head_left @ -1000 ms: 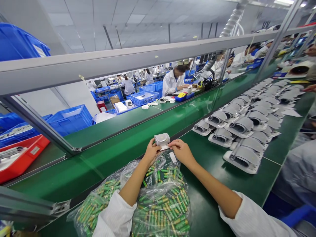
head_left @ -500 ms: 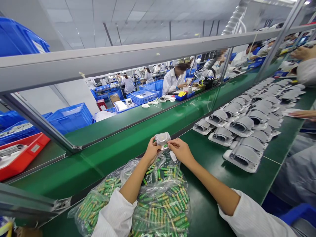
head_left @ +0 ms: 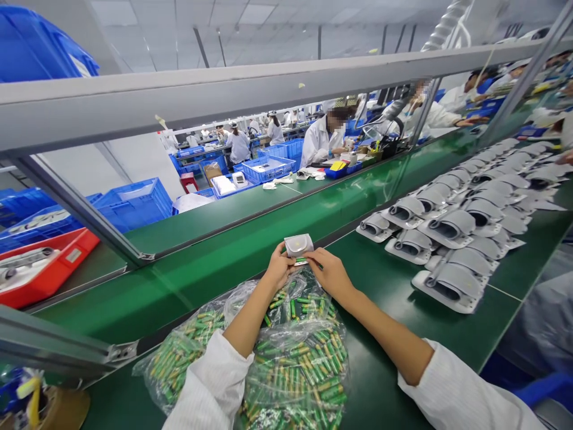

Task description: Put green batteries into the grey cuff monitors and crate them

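My left hand (head_left: 278, 270) and my right hand (head_left: 330, 272) together hold a small grey device (head_left: 299, 245) above the green belt (head_left: 201, 280). Both hands have their fingers closed on it, and a green battery shows at its lower edge between my fingertips. Under my forearms lies a clear plastic bag (head_left: 286, 352) full of green batteries. A second, smaller bag of batteries (head_left: 179, 358) lies to its left.
Rows of grey devices (head_left: 452, 227) cover the belt to the right. A metal rail (head_left: 179, 101) crosses the view above. Blue crates (head_left: 129, 206) and a red tray (head_left: 45, 269) stand at the left. Other people in white coats work across the line.
The hands have stayed on the grey device, with the right fingers shifting closer to its lower edge. The camera has turned slightly, shifting the scene to the right.
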A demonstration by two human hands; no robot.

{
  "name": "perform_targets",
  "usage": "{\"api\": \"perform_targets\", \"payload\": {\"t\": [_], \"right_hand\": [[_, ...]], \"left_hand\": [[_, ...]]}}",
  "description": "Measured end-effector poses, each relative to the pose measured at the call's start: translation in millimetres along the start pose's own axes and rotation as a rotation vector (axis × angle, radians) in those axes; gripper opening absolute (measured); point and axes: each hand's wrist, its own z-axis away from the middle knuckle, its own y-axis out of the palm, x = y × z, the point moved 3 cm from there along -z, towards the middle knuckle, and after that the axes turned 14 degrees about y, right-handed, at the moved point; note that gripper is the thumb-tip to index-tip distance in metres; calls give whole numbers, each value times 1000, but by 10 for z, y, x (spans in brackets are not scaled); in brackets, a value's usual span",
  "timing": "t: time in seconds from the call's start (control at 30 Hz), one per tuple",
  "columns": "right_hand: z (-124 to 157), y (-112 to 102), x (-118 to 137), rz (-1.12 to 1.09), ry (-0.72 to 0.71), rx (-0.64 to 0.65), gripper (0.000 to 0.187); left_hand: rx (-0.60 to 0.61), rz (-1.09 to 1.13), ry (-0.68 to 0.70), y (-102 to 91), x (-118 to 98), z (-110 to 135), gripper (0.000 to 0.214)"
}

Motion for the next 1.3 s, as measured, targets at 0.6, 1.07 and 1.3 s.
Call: {"api": "perform_targets", "payload": {"t": [0.6, 1.07, 1.3], "right_hand": [[90, -137, 351, 187, -224, 92, 31], [253, -58, 362, 99, -17, 676, 14], [94, -11, 167, -531, 435, 407, 34]], "left_hand": [[-39, 103, 19, 46, 6, 24, 70], [-147, 147, -11, -21, 70, -54, 79], [-118, 167, 16, -7, 46, -48, 70]]}}
